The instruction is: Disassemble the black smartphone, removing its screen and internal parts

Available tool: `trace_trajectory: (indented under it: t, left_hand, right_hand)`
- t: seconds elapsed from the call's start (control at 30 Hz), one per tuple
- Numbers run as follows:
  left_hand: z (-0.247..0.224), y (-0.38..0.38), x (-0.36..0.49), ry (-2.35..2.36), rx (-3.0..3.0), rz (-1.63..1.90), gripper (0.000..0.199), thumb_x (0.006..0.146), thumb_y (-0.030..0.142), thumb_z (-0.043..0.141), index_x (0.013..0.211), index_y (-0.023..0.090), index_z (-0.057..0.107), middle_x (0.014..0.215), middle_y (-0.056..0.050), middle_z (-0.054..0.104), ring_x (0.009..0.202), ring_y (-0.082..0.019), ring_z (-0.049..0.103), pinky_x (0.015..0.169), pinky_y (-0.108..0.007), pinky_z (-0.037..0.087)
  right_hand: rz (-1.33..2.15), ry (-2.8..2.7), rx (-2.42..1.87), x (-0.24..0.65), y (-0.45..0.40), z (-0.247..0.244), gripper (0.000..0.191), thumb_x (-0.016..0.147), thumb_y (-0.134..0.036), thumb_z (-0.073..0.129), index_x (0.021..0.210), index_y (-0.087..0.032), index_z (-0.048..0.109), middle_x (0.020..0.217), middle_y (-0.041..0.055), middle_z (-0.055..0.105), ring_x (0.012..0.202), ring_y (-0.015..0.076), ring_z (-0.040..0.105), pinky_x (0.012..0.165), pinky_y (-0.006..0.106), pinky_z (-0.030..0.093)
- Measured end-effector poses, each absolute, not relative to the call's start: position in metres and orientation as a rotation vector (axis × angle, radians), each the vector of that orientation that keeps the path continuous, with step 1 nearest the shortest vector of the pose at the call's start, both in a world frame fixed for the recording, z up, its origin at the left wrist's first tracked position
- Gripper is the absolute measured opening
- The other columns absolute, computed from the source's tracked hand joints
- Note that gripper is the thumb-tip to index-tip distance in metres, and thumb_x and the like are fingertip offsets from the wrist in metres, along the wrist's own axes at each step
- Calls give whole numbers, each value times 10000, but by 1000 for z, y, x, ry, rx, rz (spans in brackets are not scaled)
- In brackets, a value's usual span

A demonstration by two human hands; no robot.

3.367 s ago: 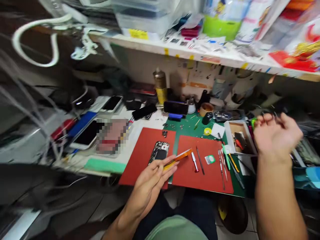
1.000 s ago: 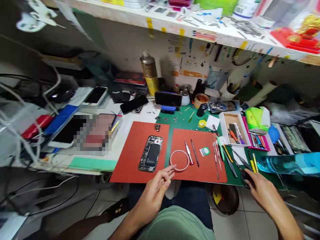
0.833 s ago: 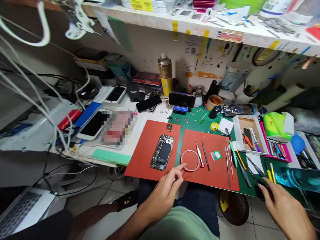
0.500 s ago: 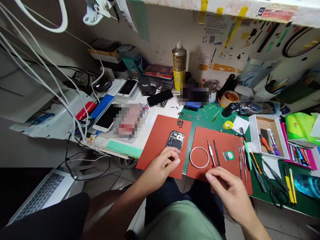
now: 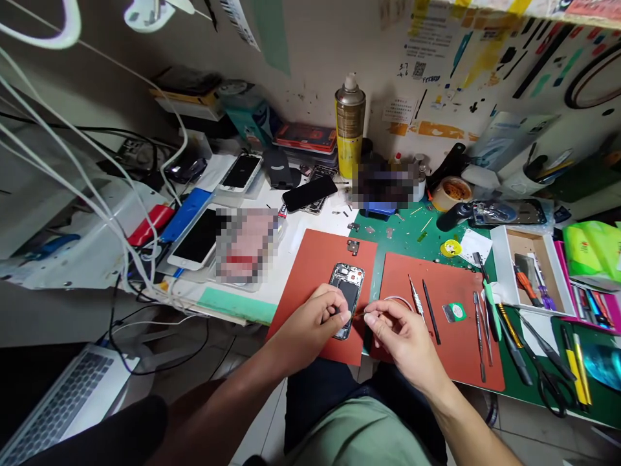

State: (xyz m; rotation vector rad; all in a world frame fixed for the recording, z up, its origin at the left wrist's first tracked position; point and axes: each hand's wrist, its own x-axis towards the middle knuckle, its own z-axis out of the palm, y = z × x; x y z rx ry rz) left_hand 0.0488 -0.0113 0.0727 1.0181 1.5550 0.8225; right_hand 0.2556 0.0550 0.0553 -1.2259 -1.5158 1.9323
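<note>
An opened phone (image 5: 347, 289) with its inside parts showing lies on the left red mat (image 5: 295, 291). My left hand (image 5: 317, 320) is closed in a pinch over the phone's lower left part, hiding some of it. A thin strand (image 5: 358, 314) spans the short gap to my right hand (image 5: 402, 333), whose thumb and forefinger are also pinched at its end. What the strand is made of cannot be made out. Behind my right hand a white ring (image 5: 402, 299) is mostly covered. A silver-handled screwdriver (image 5: 416, 296) and a black stick tool (image 5: 431, 310) lie just beyond it.
The right red mat (image 5: 466, 349) bears a small green-and-clear piece (image 5: 455, 312) and tweezers (image 5: 479, 336). Scissors (image 5: 553, 388) and pens lie at the right. A white box (image 5: 557, 278) holds screwdrivers. A spray can (image 5: 350, 126) stands at the back; phones (image 5: 196, 239) lie left.
My right hand has moved left and up, from the right mat's front edge to beside my left hand, and its fingers now pinch the strand. My left hand stays pinched near the phone.
</note>
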Motion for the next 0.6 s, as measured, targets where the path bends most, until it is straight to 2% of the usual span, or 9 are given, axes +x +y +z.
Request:
trace_trajectory:
  t: [0.1, 0.33, 0.47, 0.6]
  left_hand:
    - [72, -8, 48, 1578, 1019, 829, 182, 950, 381, 566, 853, 231, 600, 1046, -37, 554, 800, -170, 539, 747, -331, 489]
    - [63, 4, 45, 1843, 1290, 855, 173, 1030, 267, 501, 884, 241, 591, 1109, -56, 608, 967, -212, 615, 867, -372, 536]
    - [51, 22, 43, 2019, 1422, 871, 140, 1022, 181, 522, 917, 234, 599, 1123, -79, 604, 1101, -268, 586, 994, -461, 511]
    - [39, 43, 38, 2117, 1459, 872, 161, 991, 123, 543, 877, 230, 580, 1113, -94, 589, 1090, -297, 552, 979, -499, 493]
  right_hand:
    - [1872, -1616, -1266, 251, 56, 55, 461, 982, -627, 686, 958, -174, 770, 727, -7, 577, 619, 129, 489, 567, 266, 390]
    - [1669, -1692, -1368, 231, 66, 54, 442, 991, -604, 636, 951, -184, 766, 754, -2, 600, 651, 143, 460, 599, 272, 375]
    - [1496, -1763, -1478, 211, 79, 54, 444, 968, -595, 609, 863, -192, 762, 706, 0, 620, 602, 144, 469, 577, 276, 346]
    - [1322, -1813, -1571, 194, 92, 49, 398, 950, -533, 583, 803, -207, 757, 701, 13, 679, 558, 147, 478, 568, 284, 326]
